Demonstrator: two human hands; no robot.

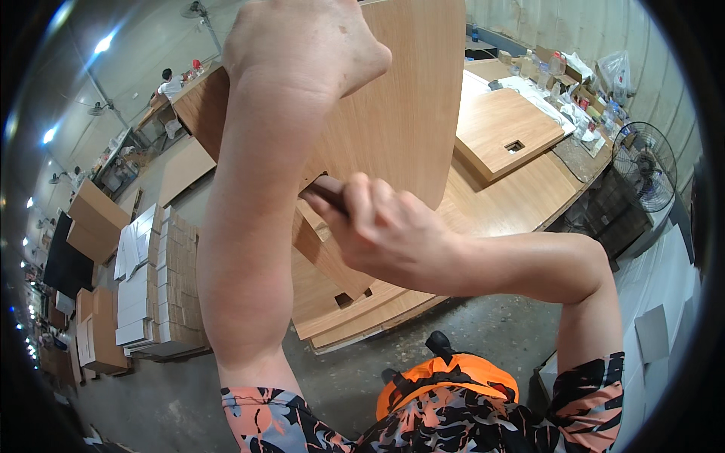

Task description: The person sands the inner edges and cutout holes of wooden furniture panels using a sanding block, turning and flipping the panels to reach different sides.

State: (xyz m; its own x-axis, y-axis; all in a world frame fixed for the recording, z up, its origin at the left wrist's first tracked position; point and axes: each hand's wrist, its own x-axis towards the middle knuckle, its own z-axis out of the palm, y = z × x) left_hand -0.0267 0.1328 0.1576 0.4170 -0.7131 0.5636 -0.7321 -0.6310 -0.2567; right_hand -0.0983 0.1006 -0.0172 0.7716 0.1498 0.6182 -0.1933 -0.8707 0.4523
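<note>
A large light wood-veneer panel with a rounded corner is tilted up before me. My left hand reaches across its upper part; the fingers run out of the picture, so their hold is hidden. My right hand grips a narrow brown block, perhaps a sanding block, by the panel's lower edge. A small dark notch shows at the block's far end. Below, a veneered board with small square cut-outs lies on the workbench. My left forearm covers part of the panel.
A veneered board with a square cut-out lies on the bench at the right. Behind it are plastic bottles and clutter. A caged fan stands far right. Stacked white-and-brown boards stand left. Another person is in the background.
</note>
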